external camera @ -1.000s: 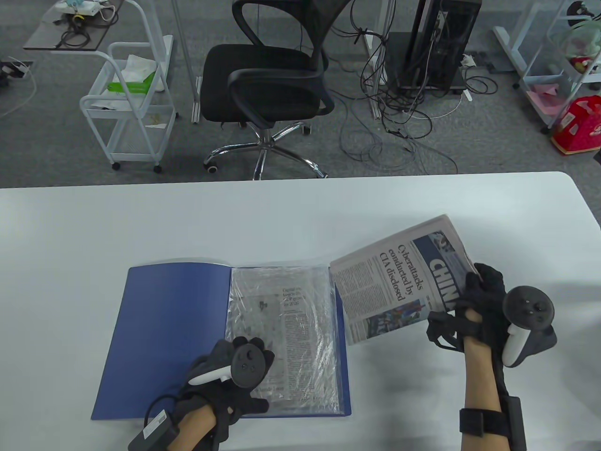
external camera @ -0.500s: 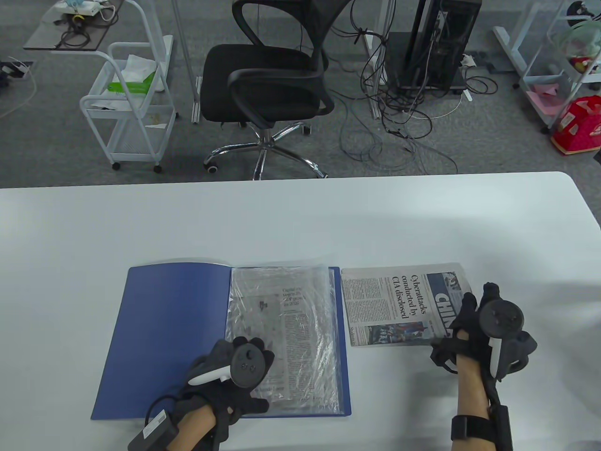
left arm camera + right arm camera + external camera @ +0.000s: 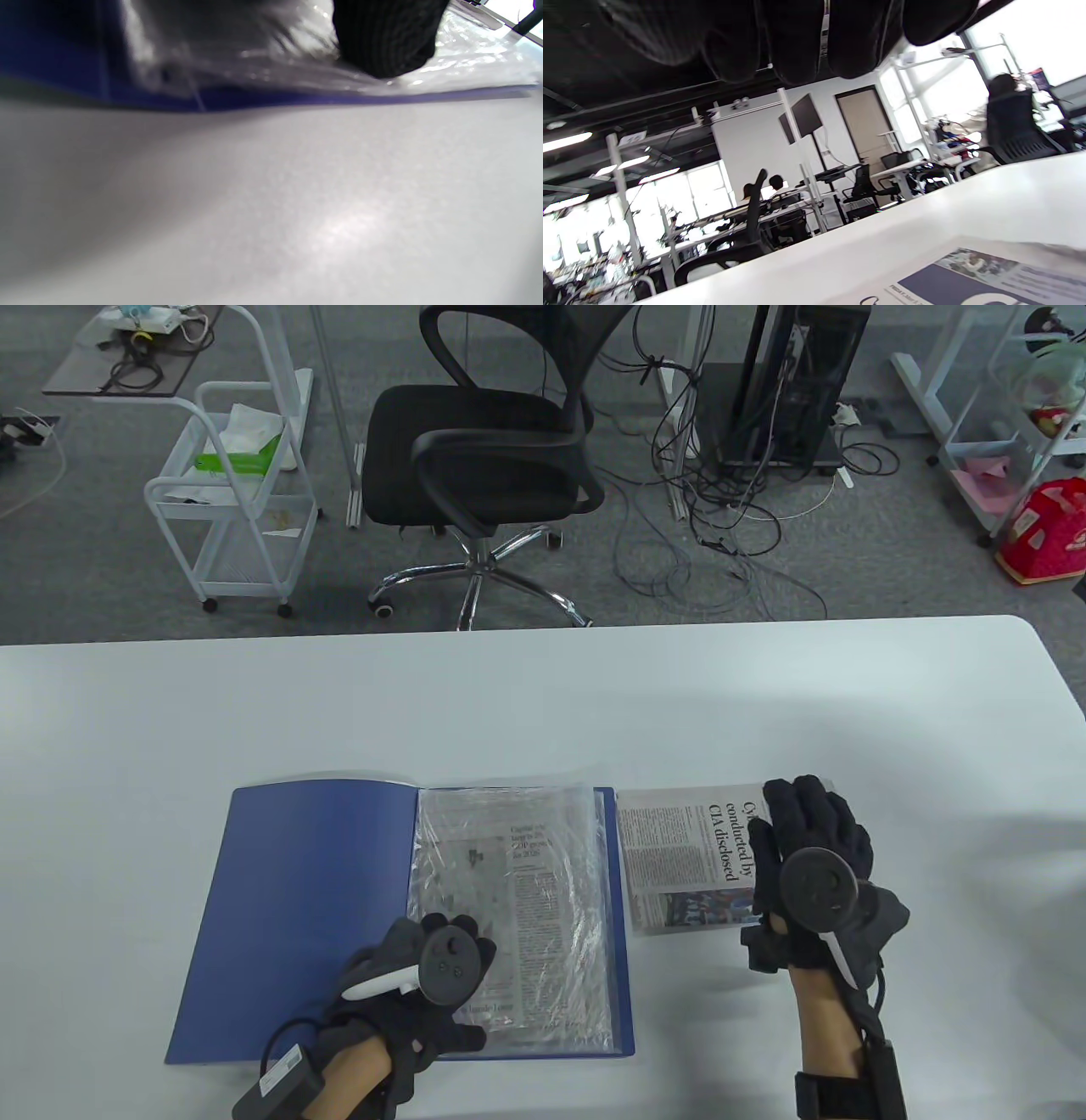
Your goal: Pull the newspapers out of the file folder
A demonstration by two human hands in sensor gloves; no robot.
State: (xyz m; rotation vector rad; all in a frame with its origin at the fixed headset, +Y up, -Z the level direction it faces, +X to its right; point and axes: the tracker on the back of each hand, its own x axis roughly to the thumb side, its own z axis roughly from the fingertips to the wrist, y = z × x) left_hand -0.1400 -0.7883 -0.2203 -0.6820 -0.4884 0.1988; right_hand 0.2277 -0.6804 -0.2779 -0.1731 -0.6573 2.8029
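Table (image 3: 543,704), white, carries everything; file folder (image 3: 297,916) is the landmark, lying open near the table's near edge, blue cover flat to its left side. Clear sleeve pages (image 3: 517,916) fill the folder's right half, crinkled and glossy, with a second newspaper (image 3: 534,899) visible through the plastic, still inside.

Pulled newspaper (image 3: 679,857) lies flat on the table just beside the folder's right edge, outside it, headline reading sideways. Right wrist view shows its blue masthead band at the bottom of frame.

Right hand (image 3: 810,861) sits over the right part of that newspaper, palm down, fingers spread and extended away from the person. Right wrist view puts the fingers (image 3: 797,38) above the paper with a gap below them, so contact with the paper cannot be confirmed. Nothing gripped.

Left hand (image 3: 416,984) rests on the folder's sleeve pages at their near-left corner, palm down. Left wrist view shows one gloved fingertip (image 3: 384,38) pressing onto the plastic right above the folder's blue near edge. Whether the other left fingers are spread or together cannot be told.
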